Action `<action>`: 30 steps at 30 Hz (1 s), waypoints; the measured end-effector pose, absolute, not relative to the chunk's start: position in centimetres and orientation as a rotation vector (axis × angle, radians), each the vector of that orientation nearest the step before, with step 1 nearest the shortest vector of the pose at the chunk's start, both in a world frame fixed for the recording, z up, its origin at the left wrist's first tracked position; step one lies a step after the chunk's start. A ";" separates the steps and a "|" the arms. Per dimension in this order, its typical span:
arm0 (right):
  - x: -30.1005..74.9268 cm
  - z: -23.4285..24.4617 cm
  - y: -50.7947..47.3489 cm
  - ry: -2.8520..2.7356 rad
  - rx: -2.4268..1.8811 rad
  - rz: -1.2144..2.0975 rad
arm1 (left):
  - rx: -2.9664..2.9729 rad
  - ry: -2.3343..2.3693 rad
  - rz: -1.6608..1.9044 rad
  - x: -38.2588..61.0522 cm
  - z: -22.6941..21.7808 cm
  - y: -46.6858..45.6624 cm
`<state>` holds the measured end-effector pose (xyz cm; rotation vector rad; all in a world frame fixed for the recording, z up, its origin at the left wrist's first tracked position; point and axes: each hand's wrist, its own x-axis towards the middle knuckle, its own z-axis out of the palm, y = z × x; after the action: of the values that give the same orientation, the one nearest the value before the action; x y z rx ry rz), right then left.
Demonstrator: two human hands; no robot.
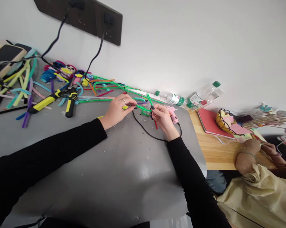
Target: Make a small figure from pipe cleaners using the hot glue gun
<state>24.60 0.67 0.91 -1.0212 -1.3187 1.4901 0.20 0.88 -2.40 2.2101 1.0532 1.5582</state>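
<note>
green fuzzy stem [145,109]: raised over the tabletop, spanning the gap between both hands; long axis roughly left to right, with a doubled end standing up by the right fingertips
left hand [119,110]: grip closed, thumb and forefinger pinching the stem's left end
right hand [163,117]: grip closed, thumb and fingers pinching it near the upturned end
nearer hand: neither, both touch it
pink glue gun [172,113]: just beyond the right hand, partly hidden
black cord [146,131]: looping below both hands
grey tabletop [124,167]: specked surface between the forearms, right edge past the glue gun
</note>
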 end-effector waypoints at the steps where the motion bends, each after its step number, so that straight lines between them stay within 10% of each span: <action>1: 24.6 0.9 0.7 -1.317 -1.024 1.491 | 2.222 1.036 1.567 0.2 -2.4 0.9; 30: 24.5 0.1 1.2 -1.193 -1.067 1.637 | 2.737 0.947 1.375 0.0 -1.6 1.2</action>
<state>24.52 1.20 0.12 -1.0675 -1.1928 1.6370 -0.01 1.19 -1.59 2.7366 0.9472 1.3752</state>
